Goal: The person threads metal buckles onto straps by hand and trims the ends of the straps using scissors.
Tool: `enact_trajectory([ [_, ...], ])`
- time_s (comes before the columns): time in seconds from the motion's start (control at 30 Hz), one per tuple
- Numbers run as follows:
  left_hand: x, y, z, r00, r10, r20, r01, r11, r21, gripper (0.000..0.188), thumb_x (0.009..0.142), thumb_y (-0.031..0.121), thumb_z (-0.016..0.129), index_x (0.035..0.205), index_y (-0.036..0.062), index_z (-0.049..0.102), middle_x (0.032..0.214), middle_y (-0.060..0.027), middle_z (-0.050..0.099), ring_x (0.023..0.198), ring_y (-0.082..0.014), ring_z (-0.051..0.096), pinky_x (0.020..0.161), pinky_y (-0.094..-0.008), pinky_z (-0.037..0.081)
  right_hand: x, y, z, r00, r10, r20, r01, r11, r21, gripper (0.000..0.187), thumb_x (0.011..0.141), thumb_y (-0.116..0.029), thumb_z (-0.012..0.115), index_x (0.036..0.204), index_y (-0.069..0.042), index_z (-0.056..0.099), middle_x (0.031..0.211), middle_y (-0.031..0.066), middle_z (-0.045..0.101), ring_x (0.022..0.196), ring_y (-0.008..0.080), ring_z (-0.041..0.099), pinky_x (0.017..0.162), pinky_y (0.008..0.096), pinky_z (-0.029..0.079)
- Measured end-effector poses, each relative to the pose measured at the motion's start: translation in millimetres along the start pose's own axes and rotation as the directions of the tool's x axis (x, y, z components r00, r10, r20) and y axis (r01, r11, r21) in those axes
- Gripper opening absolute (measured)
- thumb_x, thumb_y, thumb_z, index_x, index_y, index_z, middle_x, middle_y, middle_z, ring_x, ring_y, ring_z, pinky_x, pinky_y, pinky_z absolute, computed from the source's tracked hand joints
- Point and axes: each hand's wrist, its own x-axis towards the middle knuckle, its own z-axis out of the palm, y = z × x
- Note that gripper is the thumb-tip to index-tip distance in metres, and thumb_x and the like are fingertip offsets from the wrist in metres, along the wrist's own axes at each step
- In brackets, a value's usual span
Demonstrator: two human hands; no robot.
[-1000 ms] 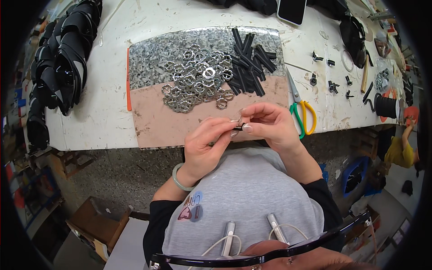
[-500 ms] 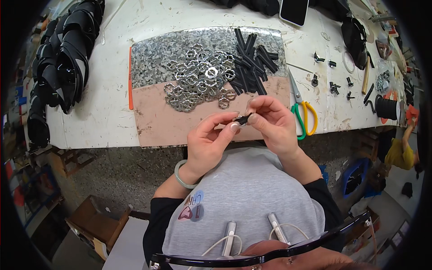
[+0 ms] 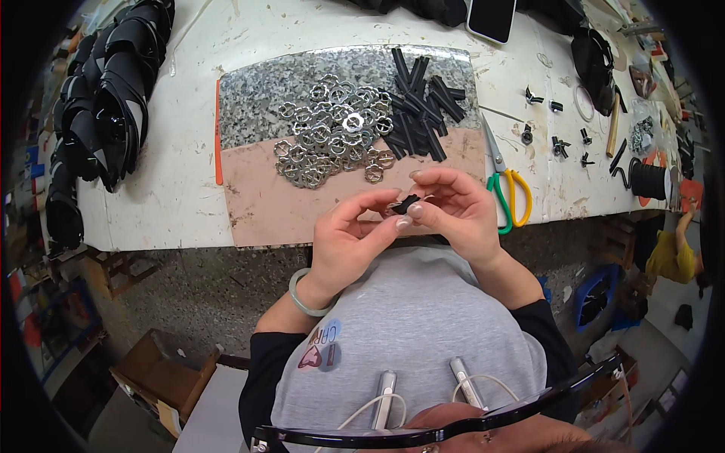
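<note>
Between the fingertips of both hands is a short black strip (image 3: 406,204), folded, with a bit of shiny metal showing at its left side. My left hand (image 3: 349,232) pinches it from the left, thumb below and index finger above. From the right, my right hand (image 3: 462,215) presses its thumb against the strip, its other fingers curled above. Just beyond lies a pile of silver, flower-shaped metal rings (image 3: 353,122) with crossbars. A heap of black strips (image 3: 418,106) lies to the right of the rings.
The rings rest on a speckled stone-patterned board (image 3: 257,106) and a pinkish mat (image 3: 264,196). Scissors (image 3: 501,181) with green and yellow handles lie at right, near small black pieces (image 3: 559,147) and a black spool (image 3: 649,181). Stacked black items (image 3: 113,98) line the left; a phone (image 3: 492,19) is at the back.
My right thumb has moved slightly left and down, closer to my left thumb. The black strip looks more bunched and shows more between the fingers.
</note>
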Motion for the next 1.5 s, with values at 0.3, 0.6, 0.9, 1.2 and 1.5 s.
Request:
enact_trajectory([
  [0.3,-1,2,-1,0.996,-0.093,-0.011,0.093,0.995,0.027,0.021,0.085,-0.001,0.058,0.104,-0.0075,0.059,0.092,-0.0120,0.064,0.079,-0.0143,0.063,0.069,-0.0259,0.055,-2,9,-2,0.991,-0.103,-0.088,0.106,0.994,0.028,0.032,0.079,0.005,0.064,0.108,0.003,0.052,0.094,0.0066,0.060,0.087,0.0109,0.059,0.078,0.0237,0.050],
  [0.6,0,2,-5,0.966,-0.256,0.018,0.257,0.960,-0.115,0.023,0.086,0.005,0.059,0.106,-0.0058,0.059,0.095,-0.0122,0.064,0.083,-0.0129,0.062,0.067,-0.0231,0.053,-2,6,1,0.995,-0.025,-0.093,0.029,0.999,0.037,0.033,0.079,0.005,0.063,0.108,0.002,0.049,0.094,0.0074,0.059,0.086,0.0103,0.058,0.078,0.0228,0.049],
  [0.9,-2,-6,-1,0.919,0.391,0.058,-0.373,0.810,0.453,0.017,0.075,-0.003,0.066,0.092,-0.0026,0.063,0.084,-0.0117,0.064,0.075,-0.0176,0.062,0.063,-0.0250,0.051,-7,12,1,0.941,-0.336,0.033,0.338,0.935,-0.105,0.021,0.076,0.012,0.062,0.093,0.003,0.054,0.092,0.0119,0.060,0.088,0.0171,0.059,0.077,0.0277,0.048],
  [1.2,-2,3,-3,0.811,0.535,0.238,-0.568,0.619,0.543,0.021,0.068,-0.006,0.068,0.089,-0.0025,0.064,0.080,-0.0122,0.063,0.069,-0.0233,0.061,0.061,-0.0295,0.049,-8,6,-3,0.912,-0.391,0.121,0.409,0.884,-0.227,0.026,0.069,0.016,0.064,0.090,0.001,0.059,0.090,0.0141,0.062,0.084,0.0218,0.058,0.074,0.0316,0.047],
  [1.5,-8,-3,2,0.934,0.353,0.057,-0.343,0.840,0.421,0.019,0.072,-0.005,0.068,0.092,-0.0046,0.064,0.085,-0.0139,0.065,0.073,-0.0181,0.064,0.063,-0.0253,0.051,-11,5,-3,0.878,-0.470,0.088,0.468,0.808,-0.358,0.020,0.071,0.014,0.061,0.088,0.004,0.060,0.096,0.0163,0.061,0.087,0.0217,0.057,0.076,0.0305,0.047],
])
